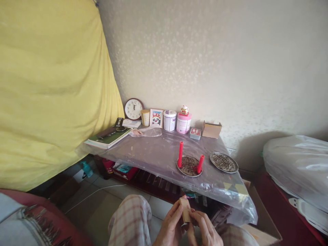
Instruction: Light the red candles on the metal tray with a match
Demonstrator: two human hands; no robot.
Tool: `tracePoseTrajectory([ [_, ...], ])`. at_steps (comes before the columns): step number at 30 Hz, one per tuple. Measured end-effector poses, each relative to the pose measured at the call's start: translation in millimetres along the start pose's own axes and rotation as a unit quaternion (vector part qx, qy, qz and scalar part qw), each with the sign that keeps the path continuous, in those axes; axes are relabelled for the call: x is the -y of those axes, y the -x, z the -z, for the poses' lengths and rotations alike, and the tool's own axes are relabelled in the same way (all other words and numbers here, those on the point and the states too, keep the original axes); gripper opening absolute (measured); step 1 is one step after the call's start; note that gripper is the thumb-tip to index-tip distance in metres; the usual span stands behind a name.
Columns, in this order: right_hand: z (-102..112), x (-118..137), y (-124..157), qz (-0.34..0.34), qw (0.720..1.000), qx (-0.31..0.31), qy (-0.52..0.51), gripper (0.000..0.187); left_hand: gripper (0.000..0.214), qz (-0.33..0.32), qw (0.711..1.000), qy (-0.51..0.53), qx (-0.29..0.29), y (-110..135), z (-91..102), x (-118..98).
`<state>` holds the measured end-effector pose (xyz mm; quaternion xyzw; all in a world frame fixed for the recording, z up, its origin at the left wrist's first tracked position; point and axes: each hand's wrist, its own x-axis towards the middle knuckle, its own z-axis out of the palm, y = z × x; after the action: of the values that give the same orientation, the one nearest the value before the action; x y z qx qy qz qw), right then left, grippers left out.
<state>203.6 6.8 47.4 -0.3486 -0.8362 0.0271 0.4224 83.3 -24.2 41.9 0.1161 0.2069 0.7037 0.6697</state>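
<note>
Low in front, between my knees, my left hand (169, 224) grips a small tan matchbox (185, 209) held nearly upright. My right hand (205, 228) has its fingers closed around the lower right side of the same box; what the fingertips cover is hidden. Beyond the hands, two red candles stand on a round metal plate (190, 174) strewn with dark, speckled bits. The taller candle (180, 154) is upright at the left, while the shorter candle (200, 164) leans a little to the right. No flame shows on either.
A plastic-covered table (151, 150) carries a second speckled plate (223, 162), an open cardboard box (212, 130), a pink tub (183, 123), a white tub (169, 121), a clock (134, 109) and a green book (109, 136). A yellow curtain (56, 78) hangs at left.
</note>
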Motion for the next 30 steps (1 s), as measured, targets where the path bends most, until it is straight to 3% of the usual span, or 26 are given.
tracePoseTrajectory([
  [8,0,7,-3,-0.016,0.999,0.011,-0.027,0.016,0.038,0.005,1.000,0.009,0.004,3,-2.9,-3],
  [14,4,7,-6,0.012,1.000,0.003,-0.025,0.020,0.035,0.001,1.000,0.007,-0.003,5,-4.6,-8],
  [22,9,3,-11,0.042,0.998,0.045,-0.009,0.018,0.030,0.000,1.000,0.011,0.021,5,-5.5,-6],
  [27,20,15,-27,0.006,0.991,0.084,-0.103,0.015,0.024,-0.014,1.000,-0.004,0.020,8,-12.4,-16],
  [30,31,13,-39,-0.046,0.975,0.111,-0.184,0.012,0.029,0.019,1.000,0.005,0.018,12,-13.1,-25],
])
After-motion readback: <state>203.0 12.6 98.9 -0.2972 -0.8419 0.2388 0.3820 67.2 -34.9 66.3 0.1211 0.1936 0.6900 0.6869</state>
